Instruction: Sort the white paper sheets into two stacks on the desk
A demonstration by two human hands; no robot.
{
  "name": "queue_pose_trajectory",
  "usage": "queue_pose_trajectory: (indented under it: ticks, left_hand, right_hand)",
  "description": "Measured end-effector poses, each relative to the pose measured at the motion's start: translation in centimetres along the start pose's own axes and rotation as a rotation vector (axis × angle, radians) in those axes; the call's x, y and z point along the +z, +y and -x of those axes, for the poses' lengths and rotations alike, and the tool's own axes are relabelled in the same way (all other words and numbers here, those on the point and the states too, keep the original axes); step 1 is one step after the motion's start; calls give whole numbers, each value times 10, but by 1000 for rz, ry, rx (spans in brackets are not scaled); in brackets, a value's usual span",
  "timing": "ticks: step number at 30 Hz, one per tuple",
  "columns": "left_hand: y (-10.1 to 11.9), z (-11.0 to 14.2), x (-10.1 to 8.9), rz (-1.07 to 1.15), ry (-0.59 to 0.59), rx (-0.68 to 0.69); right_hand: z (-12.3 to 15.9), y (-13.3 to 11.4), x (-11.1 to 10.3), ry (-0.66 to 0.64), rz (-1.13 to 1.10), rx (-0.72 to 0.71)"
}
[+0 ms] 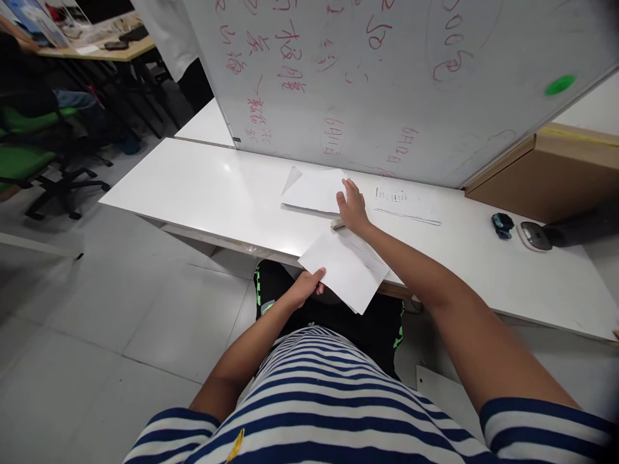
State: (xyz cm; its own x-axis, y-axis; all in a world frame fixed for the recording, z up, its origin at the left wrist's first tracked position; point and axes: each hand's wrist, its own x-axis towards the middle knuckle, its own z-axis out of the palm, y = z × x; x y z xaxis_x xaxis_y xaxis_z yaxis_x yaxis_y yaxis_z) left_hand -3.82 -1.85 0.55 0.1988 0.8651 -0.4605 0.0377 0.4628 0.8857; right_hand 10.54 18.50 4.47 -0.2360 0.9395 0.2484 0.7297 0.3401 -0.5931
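Observation:
My left hand [307, 288] is closed on the left corner of several white paper sheets [356, 272], thumb on top. Those sheets jut out over the desk's front edge, above my lap. Higher up, my right hand [354, 206] lies at the right end of a white paper stack [312, 191] on the desk, its thumb and fingers apart. A small greyish object [337, 224] sits just below that hand, partly covered; its kind I cannot make out. To the right of the hand lies a printed sheet [406, 203] with dark marks.
A whiteboard [309, 84] with red writing stands along the back of the white desk [193, 187]. At the right are a cardboard box [546, 174], a small dark object [503, 225] and a grey-and-white device [534, 236]. Green chairs [24, 161] stand at the far left, near other people.

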Motion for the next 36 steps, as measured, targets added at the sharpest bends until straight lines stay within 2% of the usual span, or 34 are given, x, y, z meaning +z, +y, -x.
queue_pose_trajectory:
  ticks: [3, 7, 10, 15, 20, 25, 29, 31, 33, 36]
  left_hand:
    - [-1, 5, 1, -9, 9, -18]
    - [-4, 11, 1, -37, 26, -36]
    - [-6, 13, 0, -41, 33, -23]
    - [-7, 16, 1, -61, 57, -23]
    - [-8, 14, 2, -104, 67, -35]
    - [-11, 12, 1, -118, 68, -20]
    - [-13, 11, 2, -73, 80, -31]
    - [-15, 9, 3, -49, 83, -37]
    - [-17, 6, 5, -23, 81, -37]
    - [-18, 3, 10, 29, 65, -42]
  right_hand:
    - [17, 11, -11, -57, 74, -80]
    - [40, 36, -23, -195, 225, -244]
    - [56, 53, -31, -223, 351, -280]
    - [80, 78, -49, -139, 503, -159]
    - [106, 113, -80, -49, 583, 18]
    - [149, 160, -119, 54, 661, 209]
    - [186, 189, -139, 127, 597, 304]
    - [197, 193, -143, 129, 547, 329]
    - [202, 186, -143, 141, 519, 357]
    - [204, 156, -133, 266, 499, 366]
